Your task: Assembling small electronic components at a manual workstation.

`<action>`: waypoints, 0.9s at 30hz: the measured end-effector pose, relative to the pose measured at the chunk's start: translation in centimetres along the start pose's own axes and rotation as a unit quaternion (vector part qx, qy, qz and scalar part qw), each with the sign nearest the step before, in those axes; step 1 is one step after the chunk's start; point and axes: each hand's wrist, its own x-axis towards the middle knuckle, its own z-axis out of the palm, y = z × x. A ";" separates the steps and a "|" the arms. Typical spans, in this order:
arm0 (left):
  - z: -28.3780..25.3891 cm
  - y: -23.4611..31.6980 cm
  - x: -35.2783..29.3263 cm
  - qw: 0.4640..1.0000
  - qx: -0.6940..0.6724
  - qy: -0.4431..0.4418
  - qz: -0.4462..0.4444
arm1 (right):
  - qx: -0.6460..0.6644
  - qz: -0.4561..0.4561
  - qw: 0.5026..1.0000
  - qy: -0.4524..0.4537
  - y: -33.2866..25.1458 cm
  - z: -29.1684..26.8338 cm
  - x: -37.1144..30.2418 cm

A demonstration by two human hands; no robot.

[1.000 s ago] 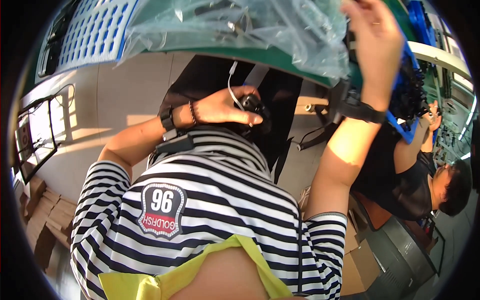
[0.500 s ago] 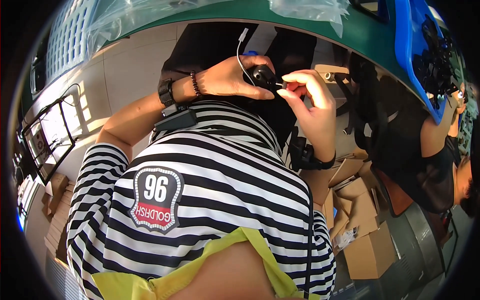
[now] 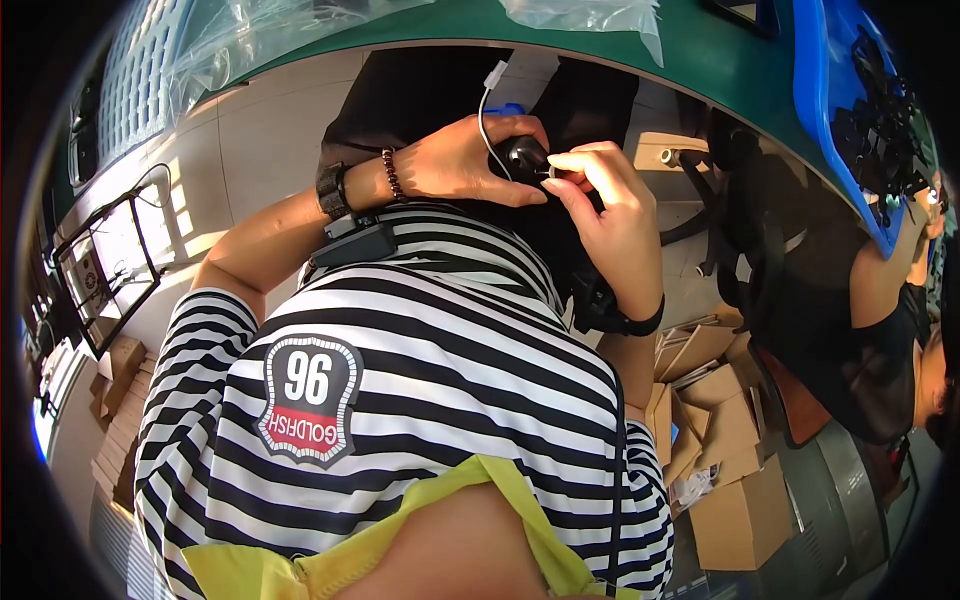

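Note:
My left hand [image 3: 462, 165] is wrapped round a rounded, glossy black device [image 3: 522, 157], held above my lap. A thin white cable [image 3: 484, 125] loops up past my left fingers to a small white connector [image 3: 496, 73]. Close against the device's right side, the thumb and forefinger of my right hand [image 3: 610, 195] pinch a small dark piece [image 3: 550, 172]; its exact kind is too small to tell. Something blue [image 3: 508, 109] shows just beyond my left knuckles, mostly hidden.
Beyond my lap runs a green tabletop [image 3: 460, 25] with clear plastic bags [image 3: 590, 20] on it. A blue tray [image 3: 812, 90] of black parts [image 3: 880, 130] stands at the far right. Cardboard boxes [image 3: 740, 515] lie at lower right, near another person [image 3: 830, 300] seated there.
My right hand has shifted slightly left and its fingertips sit closer to the black device. The left hand keeps its hold, with the device turned a little.

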 end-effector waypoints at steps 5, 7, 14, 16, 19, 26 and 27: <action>0.3 0.0 0.2 0.999 0.019 -0.005 0.031 | -0.019 -0.003 1.000 -0.006 -0.5 -0.2 -0.1; 0.4 0.0 0.2 0.999 0.021 -0.007 0.030 | -0.023 -0.005 1.000 -0.011 -0.8 -0.3 -0.2; 0.5 0.1 0.0 0.998 0.042 -0.002 0.050 | -0.006 0.033 0.999 -0.016 -1.1 0.1 -0.3; 0.4 0.0 0.0 0.999 0.026 -0.005 0.036 | -0.011 0.037 0.999 -0.016 -1.1 0.2 -0.2; 0.2 0.5 0.0 0.999 0.026 -0.007 0.033 | -0.016 0.048 0.999 -0.016 -1.2 0.3 0.1; 0.1 1.5 0.0 0.999 0.008 -0.027 0.019 | -0.146 0.003 0.988 -0.052 -1.9 0.2 0.5; 0.1 1.1 -0.1 0.999 -0.008 -0.031 0.026 | -0.157 0.002 0.987 -0.036 -1.9 0.6 0.4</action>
